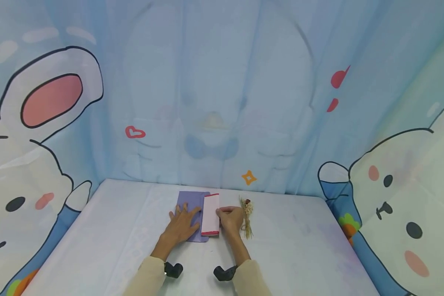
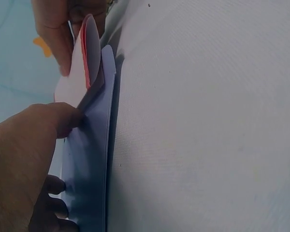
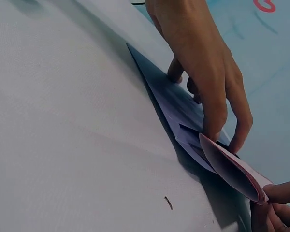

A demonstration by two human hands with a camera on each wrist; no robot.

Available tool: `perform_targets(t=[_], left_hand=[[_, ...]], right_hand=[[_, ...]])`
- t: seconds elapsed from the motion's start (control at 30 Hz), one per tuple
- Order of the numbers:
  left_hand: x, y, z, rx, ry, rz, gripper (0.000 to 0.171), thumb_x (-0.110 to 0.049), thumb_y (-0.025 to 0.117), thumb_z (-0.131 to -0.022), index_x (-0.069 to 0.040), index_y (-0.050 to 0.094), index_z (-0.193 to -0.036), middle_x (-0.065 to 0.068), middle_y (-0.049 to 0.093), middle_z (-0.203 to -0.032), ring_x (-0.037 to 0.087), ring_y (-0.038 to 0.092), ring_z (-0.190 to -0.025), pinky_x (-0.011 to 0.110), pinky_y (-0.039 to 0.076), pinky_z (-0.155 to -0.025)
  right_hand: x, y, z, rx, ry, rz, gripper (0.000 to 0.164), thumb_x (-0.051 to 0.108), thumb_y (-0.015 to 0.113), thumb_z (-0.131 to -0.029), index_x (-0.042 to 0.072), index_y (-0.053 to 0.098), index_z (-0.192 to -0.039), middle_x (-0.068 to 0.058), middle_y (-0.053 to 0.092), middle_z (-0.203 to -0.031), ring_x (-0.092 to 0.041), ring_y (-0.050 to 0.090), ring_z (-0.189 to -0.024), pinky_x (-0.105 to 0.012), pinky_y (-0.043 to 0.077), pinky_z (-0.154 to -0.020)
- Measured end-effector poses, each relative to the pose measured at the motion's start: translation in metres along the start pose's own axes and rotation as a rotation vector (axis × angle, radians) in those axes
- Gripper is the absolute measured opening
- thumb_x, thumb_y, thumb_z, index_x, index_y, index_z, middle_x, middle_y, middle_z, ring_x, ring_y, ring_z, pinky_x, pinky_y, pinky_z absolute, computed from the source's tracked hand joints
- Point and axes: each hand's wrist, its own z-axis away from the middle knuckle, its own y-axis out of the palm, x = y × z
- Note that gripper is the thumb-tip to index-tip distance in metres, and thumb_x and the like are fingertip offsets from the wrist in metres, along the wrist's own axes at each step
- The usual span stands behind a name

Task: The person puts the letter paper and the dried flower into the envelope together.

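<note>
Right across the back a pale blue curtain (image 1: 214,61) was hung, printed with white cartoon animals, and in front of it a broad table (image 1: 299,246) was covered in white. Over the near side two cream sleeves (image 1: 146,277) were stretched, one left, one right. And there, mid-table, a purple card (image 1: 192,200) was laid, its right part overlapped by pink paper (image 1: 210,213)! Onto that card the left hand (image 1: 181,225) was set, fingers spread wide, nothing gripped; its thumb was placed right by the paper's left side, though firm contact there could not be made out. Across from it the right hand (image 1: 232,218) was curled in, and the paper's right edge was pinched between thumb and fingers. The paper itself, trimmed in red at top and bottom, was bowed over, its layers seen parted at the near end in both wrist views. Just beside the right hand, on its outer side, a slim bunch of dried flowers (image 1: 247,216) was laid on the table. At each wrist a small black fitting (image 1: 174,270) was worn. Smallest of all, a dark fleck (image 3: 168,202) was picked out on the white cover.
</note>
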Motion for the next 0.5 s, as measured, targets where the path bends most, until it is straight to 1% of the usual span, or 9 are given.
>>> perform_targets(t=[0.13, 0.27, 0.3, 0.4, 0.5], left_hand=[[0.001, 0.000, -0.002, -0.003, 0.004, 0.001, 0.053, -0.031, 0.066, -0.104, -0.019, 0.059, -0.155, 0.040, 0.042, -0.165, 0.071, 0.034, -0.153, 0.087, 0.030, -0.116], [0.003, 0.000, -0.001, -0.017, 0.012, 0.030, 0.054, -0.030, 0.066, -0.103, -0.018, 0.059, -0.155, 0.041, 0.041, -0.165, 0.072, 0.033, -0.152, 0.088, 0.028, -0.116], [0.003, 0.001, -0.001, -0.026, 0.019, 0.039, 0.054, -0.030, 0.066, -0.103, -0.018, 0.058, -0.155, 0.041, 0.041, -0.164, 0.073, 0.033, -0.151, 0.089, 0.028, -0.116], [0.009, 0.008, -0.002, -0.070, 0.046, 0.048, 0.054, -0.032, 0.064, -0.102, -0.021, 0.058, -0.155, 0.043, 0.043, -0.162, 0.075, 0.036, -0.148, 0.091, 0.030, -0.112], [0.009, 0.008, 0.000, -0.086, 0.056, 0.064, 0.055, -0.032, 0.063, -0.102, -0.021, 0.057, -0.155, 0.044, 0.043, -0.161, 0.076, 0.036, -0.147, 0.091, 0.031, -0.110]], right_hand=[[-0.002, 0.006, -0.002, -0.022, -0.036, 0.060, 0.008, 0.002, 0.087, -0.083, -0.003, 0.081, -0.080, -0.014, 0.076, -0.069, -0.012, 0.061, -0.054, -0.024, 0.047, -0.051], [-0.004, 0.012, -0.003, -0.045, -0.069, 0.122, 0.008, 0.003, 0.088, -0.080, -0.001, 0.081, -0.076, -0.014, 0.077, -0.068, -0.015, 0.064, -0.055, -0.027, 0.049, -0.056], [-0.005, 0.013, -0.004, -0.047, -0.071, 0.129, 0.009, 0.003, 0.088, -0.080, 0.000, 0.081, -0.075, -0.014, 0.077, -0.068, -0.015, 0.065, -0.055, -0.028, 0.050, -0.057], [-0.004, 0.016, -0.003, -0.052, -0.076, 0.141, 0.010, 0.003, 0.088, -0.080, 0.001, 0.081, -0.074, -0.013, 0.077, -0.067, -0.017, 0.065, -0.055, -0.031, 0.052, -0.058], [-0.002, 0.019, -0.003, -0.067, -0.107, 0.156, 0.011, 0.002, 0.088, -0.078, 0.002, 0.079, -0.071, -0.012, 0.075, -0.064, -0.018, 0.064, -0.054, -0.035, 0.053, -0.058]])
